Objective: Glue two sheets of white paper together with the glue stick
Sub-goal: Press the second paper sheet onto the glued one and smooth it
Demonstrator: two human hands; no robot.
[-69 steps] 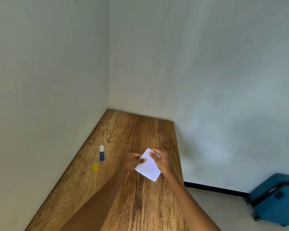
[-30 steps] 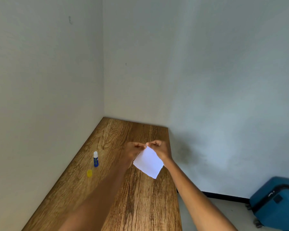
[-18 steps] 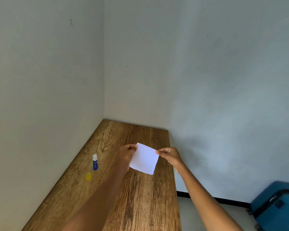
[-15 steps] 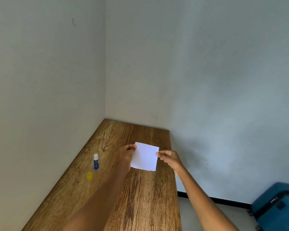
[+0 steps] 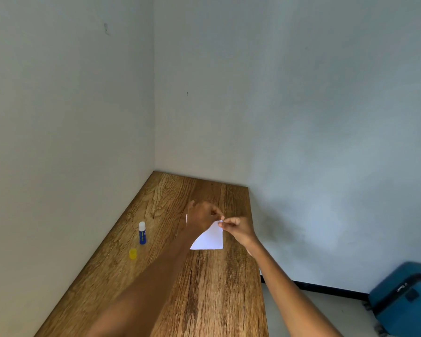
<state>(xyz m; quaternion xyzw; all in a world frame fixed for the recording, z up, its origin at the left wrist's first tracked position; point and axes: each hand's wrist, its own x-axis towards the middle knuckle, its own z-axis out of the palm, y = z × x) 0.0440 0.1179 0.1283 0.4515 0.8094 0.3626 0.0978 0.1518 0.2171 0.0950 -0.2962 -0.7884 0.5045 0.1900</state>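
Note:
Above the wooden table [image 5: 204, 288] I hold white paper [image 5: 210, 238] in the air. My left hand [image 5: 201, 216] pinches its upper edge and covers its left part. My right hand [image 5: 237, 229] pinches the top right corner, fingertips almost meeting those of the left. Whether this is one sheet or two pressed together cannot be told. The blue glue stick [image 5: 142, 233] stands upright with its white tip bare, to the left near the wall. Its yellow cap [image 5: 132, 253] sits on the table just in front of it.
Walls close the table in on the left and at the back. The table's right edge drops to a pale floor, where a teal suitcase [image 5: 404, 300] stands at the lower right.
Half a second ago the paper was held flat and wide between the hands. The hands have since come together at its top, and the paper now hangs down tilted.

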